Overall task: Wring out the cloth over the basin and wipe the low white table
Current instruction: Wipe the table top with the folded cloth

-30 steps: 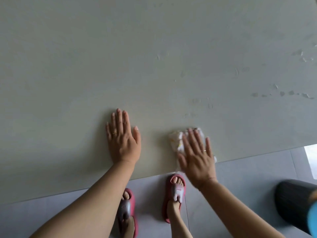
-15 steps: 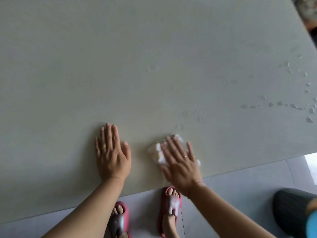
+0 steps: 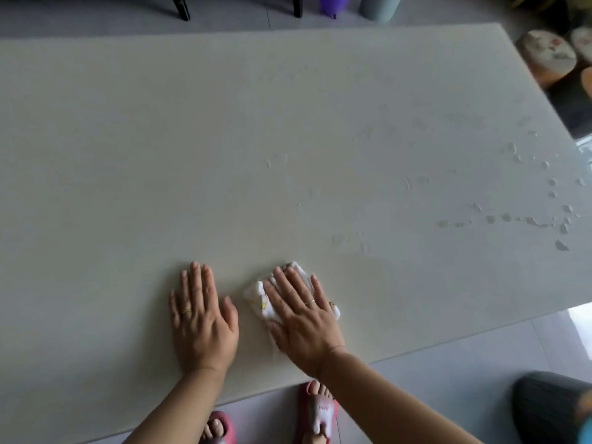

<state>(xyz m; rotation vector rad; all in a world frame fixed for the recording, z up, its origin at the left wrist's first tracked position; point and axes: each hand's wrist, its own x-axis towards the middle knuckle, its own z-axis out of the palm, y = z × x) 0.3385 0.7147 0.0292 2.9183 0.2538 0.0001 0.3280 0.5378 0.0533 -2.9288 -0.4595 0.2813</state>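
Note:
The low white table fills most of the view. A small white cloth lies bunched on it near the front edge. My right hand presses flat on the cloth with straight, spread fingers. My left hand rests flat on the bare tabletop just left of the cloth, fingers straight. Water drops dot the table's right side. No basin can be made out for certain.
A dark round object stands on the floor at the lower right. Round cushions sit beyond the table's far right corner. Dark furniture legs, a purple object and a grey container stand past the far edge. My slippered feet are below the table's front edge.
The view has tilted up, so the table's far edge and the floor beyond show. My right hand has slid the cloth left, closer to my left hand, which stays flat.

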